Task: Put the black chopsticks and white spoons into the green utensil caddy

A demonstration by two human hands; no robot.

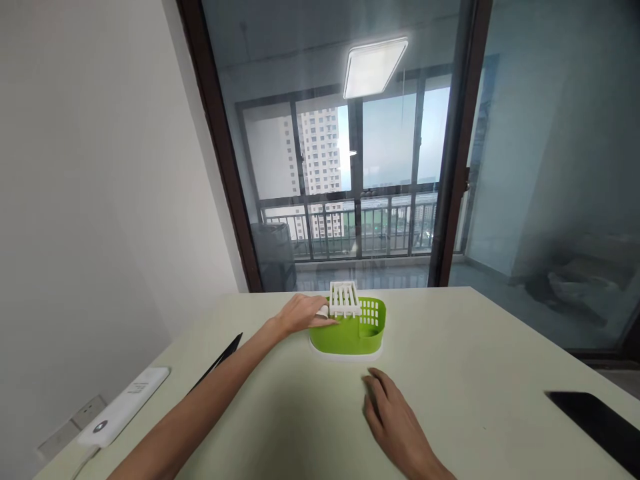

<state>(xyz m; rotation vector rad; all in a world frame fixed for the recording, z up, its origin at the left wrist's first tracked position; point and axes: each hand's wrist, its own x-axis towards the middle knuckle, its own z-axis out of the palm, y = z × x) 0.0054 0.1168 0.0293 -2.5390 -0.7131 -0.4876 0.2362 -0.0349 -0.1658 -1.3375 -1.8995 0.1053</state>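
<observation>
A green plastic caddy [367, 330] with slotted walls stands on a white base near the far edge of the pale table [475, 360]. A white slotted insert [344, 299] sits tilted on its left top rim. My left hand [301, 313] reaches out to the caddy's left side and grips that white insert with the fingertips. My right hand [393, 413] lies flat on the table, palm down, fingers apart, a short way in front of the caddy and holding nothing.
A white power strip [123, 407] lies at the table's left edge, with a thin black object [220, 360] beside it. A black phone [595, 423] lies at the right front. Behind the table are a glass sliding door and a white wall on the left.
</observation>
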